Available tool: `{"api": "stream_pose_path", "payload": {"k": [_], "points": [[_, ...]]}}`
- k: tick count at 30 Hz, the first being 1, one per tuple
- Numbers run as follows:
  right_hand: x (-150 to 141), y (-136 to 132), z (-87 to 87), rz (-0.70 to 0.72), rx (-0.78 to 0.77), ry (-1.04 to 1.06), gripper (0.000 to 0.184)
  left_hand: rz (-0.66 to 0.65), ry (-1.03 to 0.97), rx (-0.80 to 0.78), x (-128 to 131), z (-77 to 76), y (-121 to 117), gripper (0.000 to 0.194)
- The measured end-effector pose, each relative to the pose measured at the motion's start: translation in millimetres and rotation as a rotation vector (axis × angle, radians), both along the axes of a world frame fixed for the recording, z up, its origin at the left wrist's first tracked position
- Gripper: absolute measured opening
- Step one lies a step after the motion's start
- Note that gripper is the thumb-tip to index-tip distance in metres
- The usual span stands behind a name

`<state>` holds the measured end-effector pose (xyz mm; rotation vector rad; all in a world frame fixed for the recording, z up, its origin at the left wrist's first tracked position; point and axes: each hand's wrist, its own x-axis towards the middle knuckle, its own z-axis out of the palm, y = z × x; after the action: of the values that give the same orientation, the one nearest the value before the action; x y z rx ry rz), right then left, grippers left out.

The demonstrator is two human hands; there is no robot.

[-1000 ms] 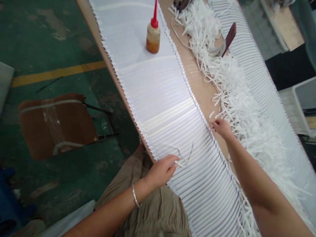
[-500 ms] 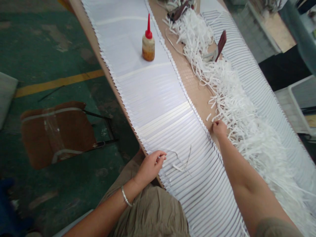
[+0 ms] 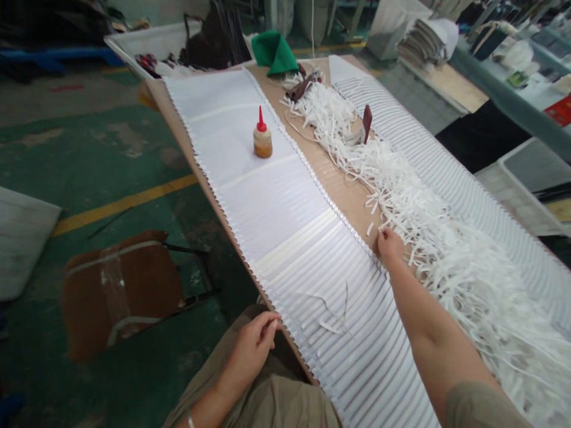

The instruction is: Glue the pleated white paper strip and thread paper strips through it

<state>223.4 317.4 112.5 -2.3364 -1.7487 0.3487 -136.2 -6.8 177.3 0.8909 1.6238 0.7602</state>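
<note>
A long row of white strips (image 3: 285,196) lies side by side across the table. My left hand (image 3: 252,345) is closed in a pinch at the row's near left edge; what its fingertips hold, if anything, is too small to make out. At the opposite edge my right hand (image 3: 391,245) is also closed, its thumb and finger pressed together beside the strip ends. Whatever is in that pinch is hidden. Between the hands, thin loose threads (image 3: 345,303) and a short white scrap (image 3: 329,327) rest on the strips.
A red-tipped glue bottle (image 3: 263,142) stands on the row farther up. Tangled white strip offcuts (image 3: 428,220) cover the table's middle, with a dark red-handled tool (image 3: 367,123) among them. A green cloth (image 3: 274,53) lies at the far end. A brown padded chair (image 3: 122,291) stands left.
My left hand has moved back from over the strips to their left edge. My right hand stays by the right edge. The view has tilted up, showing more of the room.
</note>
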Motion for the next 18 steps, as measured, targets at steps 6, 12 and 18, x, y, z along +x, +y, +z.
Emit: {"api": "stream_pose_path", "payload": {"k": [6, 12, 18], "points": [[22, -55, 56.8, -0.068, 0.087, 0.113, 0.036, -0.058, -0.008, 0.005, -37, -1.8, 19, 0.036], [-2, -139, 150.5, 0.140, 0.047, 0.138, 0.030, -0.201, -0.136, 0.179, -24, 31.9, 80, 0.025], [-98, -193, 205.8, 0.578, -0.177, 0.239, 0.026, -0.446, -0.397, 0.457, 45, 87.6, 121, 0.044]]}}
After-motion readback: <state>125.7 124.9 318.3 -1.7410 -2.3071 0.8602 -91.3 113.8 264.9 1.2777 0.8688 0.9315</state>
